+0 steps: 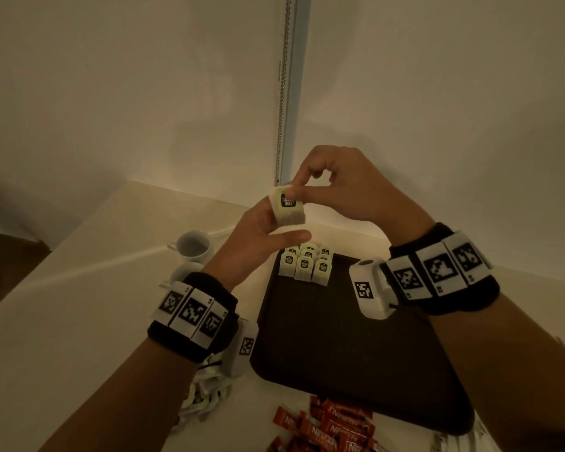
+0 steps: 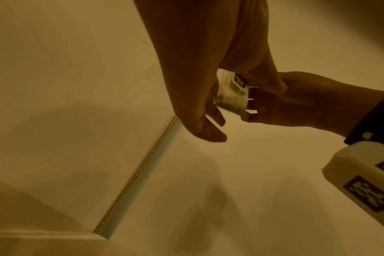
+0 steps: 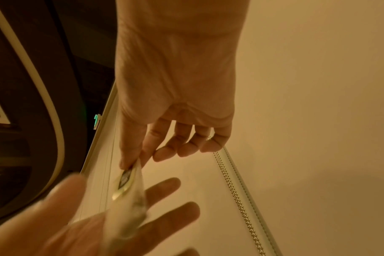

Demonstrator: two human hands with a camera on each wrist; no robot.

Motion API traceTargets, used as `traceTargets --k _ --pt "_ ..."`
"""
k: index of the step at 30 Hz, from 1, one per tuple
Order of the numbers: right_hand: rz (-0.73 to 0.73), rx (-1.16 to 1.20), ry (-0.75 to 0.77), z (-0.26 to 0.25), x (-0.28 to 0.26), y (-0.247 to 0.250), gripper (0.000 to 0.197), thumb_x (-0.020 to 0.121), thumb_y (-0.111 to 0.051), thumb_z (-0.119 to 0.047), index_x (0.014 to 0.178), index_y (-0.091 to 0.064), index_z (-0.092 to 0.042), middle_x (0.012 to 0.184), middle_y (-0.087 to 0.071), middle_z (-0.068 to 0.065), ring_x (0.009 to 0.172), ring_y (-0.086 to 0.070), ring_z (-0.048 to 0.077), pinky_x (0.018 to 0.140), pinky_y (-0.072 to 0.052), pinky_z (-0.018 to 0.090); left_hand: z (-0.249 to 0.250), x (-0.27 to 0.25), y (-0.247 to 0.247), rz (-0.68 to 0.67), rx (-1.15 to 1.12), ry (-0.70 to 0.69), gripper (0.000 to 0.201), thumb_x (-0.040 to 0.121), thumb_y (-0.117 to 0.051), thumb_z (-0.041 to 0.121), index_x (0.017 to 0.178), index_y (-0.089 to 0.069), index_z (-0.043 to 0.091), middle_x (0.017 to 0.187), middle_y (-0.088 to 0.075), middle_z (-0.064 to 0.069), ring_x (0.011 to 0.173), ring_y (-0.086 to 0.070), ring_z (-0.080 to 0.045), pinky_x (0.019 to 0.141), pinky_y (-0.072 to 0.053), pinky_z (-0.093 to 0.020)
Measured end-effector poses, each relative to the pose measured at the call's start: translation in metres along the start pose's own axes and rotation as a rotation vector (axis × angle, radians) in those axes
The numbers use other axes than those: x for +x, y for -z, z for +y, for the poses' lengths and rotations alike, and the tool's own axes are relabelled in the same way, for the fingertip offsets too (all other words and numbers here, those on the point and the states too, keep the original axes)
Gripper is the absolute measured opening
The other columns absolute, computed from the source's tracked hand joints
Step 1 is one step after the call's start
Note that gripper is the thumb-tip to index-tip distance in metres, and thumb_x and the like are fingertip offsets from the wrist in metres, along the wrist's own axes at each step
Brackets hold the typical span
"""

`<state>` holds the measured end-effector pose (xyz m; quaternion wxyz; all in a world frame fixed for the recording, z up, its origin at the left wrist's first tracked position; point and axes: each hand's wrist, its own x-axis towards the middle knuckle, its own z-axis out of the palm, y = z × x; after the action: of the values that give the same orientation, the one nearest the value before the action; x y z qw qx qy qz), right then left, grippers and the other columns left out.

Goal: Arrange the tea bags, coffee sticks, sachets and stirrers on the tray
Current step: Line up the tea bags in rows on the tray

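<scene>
Nearest to us, the red coffee sticks [image 1: 333,429] lie in a loose heap off the near edge of the tray [image 1: 349,347], and a jumble of pale sachets [image 1: 206,396] sits off the tray's near left corner, under our left wrist. At the tray's far left corner the placed tea bags [image 1: 305,265] stand in tidy overlapping rows, touching one another. Two white cups [image 1: 193,246] sit to the left of the tray's far end.

Above that far corner we hold one more tea bag [image 1: 287,207] between both hands. Our right hand [image 1: 346,187] pinches its top edge between thumb and forefinger, the other fingers loosely curled and free. Our left hand [image 1: 258,243] supports it from below and behind, fingers mostly extended, thumb reaching out beneath; from the right wrist view the fingers look spread rather than clamped.

We judge the bag to be very light, a thin, clear, crinkly wrapper over a soft pouch, so it will bend and may slide between dry fingertips. The sealed top edge, where our right fingertips [image 3: 129,162] already grip, seems the best hold: stiffer, and clear of the soft contents. A firm squeeze on the middle would crumple it. Setting it down against the rows probably calls for a gentle touch, since a nudge could topple them.
</scene>
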<state>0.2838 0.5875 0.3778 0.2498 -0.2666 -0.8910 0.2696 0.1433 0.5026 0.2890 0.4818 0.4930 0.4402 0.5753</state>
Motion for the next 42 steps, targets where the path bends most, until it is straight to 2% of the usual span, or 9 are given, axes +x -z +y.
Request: traceTargets --k 3,8,17,21,27,31,35,37,42 --pt "0.005 0.012 0.009 0.001 0.0 0.001 0.009 0.076 -0.076 -0.027 0.076 -0.068 -0.025 0.081 -0.06 -0.008 0.074 -0.049 0.0 0.065 -0.036 0.004 -0.002 0.001 -0.003 0.035 -0.027 -0.032 0.064 0.071 -0.076 0.012 0.127 -0.05 0.028 0.12 -0.064 -0.003 0.106 -0.064 -0.019 0.084 -0.051 -0.029" --pt "0.015 0.028 0.005 0.006 -0.002 0.0 0.009 0.078 -0.075 -0.029 0.076 -0.066 -0.027 0.083 -0.064 -0.005 0.075 -0.05 0.002 0.065 -0.037 0.006 0.001 0.003 -0.008 0.187 -0.006 -0.086 0.022 0.081 -0.065 0.015 0.102 -0.068 0.013 0.088 -0.074 0.005 0.086 -0.068 -0.009 0.076 -0.052 -0.023" --pt "0.041 0.186 -0.126 0.029 -0.008 -0.016 0.006 0.081 -0.072 -0.018 0.08 -0.068 -0.014 0.072 -0.066 0.001 0.061 -0.056 0.002 0.06 -0.045 0.012 -0.013 0.0 -0.001 0.086 0.137 0.047 0.032 0.087 -0.064 0.011 0.115 -0.058 0.027 0.108 -0.068 0.004 0.094 -0.066 -0.009 0.073 -0.052 -0.021" --pt "-0.024 0.178 -0.315 0.066 -0.023 -0.045 0.009 0.084 -0.067 -0.009 0.085 -0.066 -0.018 0.075 -0.065 -0.002 0.054 -0.057 -0.001 0.052 -0.047 0.011 -0.037 -0.038 0.031 0.046 0.335 0.156 0.02 0.08 -0.064 0.044 0.1 -0.065 0.045 0.105 -0.069 0.008 0.094 -0.066 -0.011 0.075 -0.051 -0.023" --pt "-0.207 0.171 -0.632 0.125 -0.048 -0.119 0.016 0.088 -0.06 -0.004 0.103 -0.063 -0.004 0.091 -0.064 0.008 0.067 -0.058 0.007 0.066 -0.053 0.022 -0.074 -0.131 0.077 0.075 0.392 0.441 0.054 0.053 -0.068 0.076 0.094 -0.069 0.042 0.098 -0.072 0.001 0.087 -0.068 -0.016 0.081 -0.053 -0.03" --pt "-0.267 0.147 -0.681 0.149 -0.052 -0.155 0.016 0.086 -0.063 -0.006 0.102 -0.062 -0.002 0.099 -0.068 0.017 0.076 -0.06 0.015 0.077 -0.053 0.034 -0.085 -0.176 0.093 0.221 0.375 0.558 0.009 0.081 -0.073 0.025 0.09 -0.073 0.028 0.092 -0.074 0.001 0.084 -0.068 -0.018 0.07 -0.051 -0.019" --pt "-0.166 0.122 -0.713 0.164 -0.046 -0.17 0.012 0.083 -0.067 -0.006 0.095 -0.063 -0.005 0.097 -0.068 0.013 0.083 -0.06 0.019 0.083 -0.053 0.038 -0.091 -0.21 0.109 0.309 0.379 0.667 0.023 0.088 -0.06 -0.004 0.093 -0.07 0.015 0.087 -0.073 -0.013 0.065 -0.066 -0.01 0.061 -0.047 -0.021" --pt "-0.103 0.152 -0.753 0.169 -0.042 -0.172 0.012 0.084 -0.066 -0.006 0.096 -0.062 -0.004 0.096 -0.067 0.011 0.088 -0.063 0.022 0.084 -0.054 0.038 -0.091 -0.22 0.113 0.375 0.356 0.7 0.024 0.087 -0.055 -0.008 0.094 -0.068 0.012 0.085 -0.073 -0.014 0.066 -0.066 -0.016 0.057 -0.049 -0.014" --pt "-0.045 0.111 -0.76 0.171 -0.032 -0.178 0.013 0.085 -0.065 -0.004 0.097 -0.063 -0.001 0.101 -0.068 0.013 0.094 -0.064 0.023 0.076 -0.052 0.029 -0.096 -0.243 0.125 0.437 0.365 0.78 0.022 0.09 -0.054 -0.004 0.096 -0.066 0.013 0.079 -0.074 -0.003 0.074 -0.064 -0.028 0.068 -0.045 -0.033"
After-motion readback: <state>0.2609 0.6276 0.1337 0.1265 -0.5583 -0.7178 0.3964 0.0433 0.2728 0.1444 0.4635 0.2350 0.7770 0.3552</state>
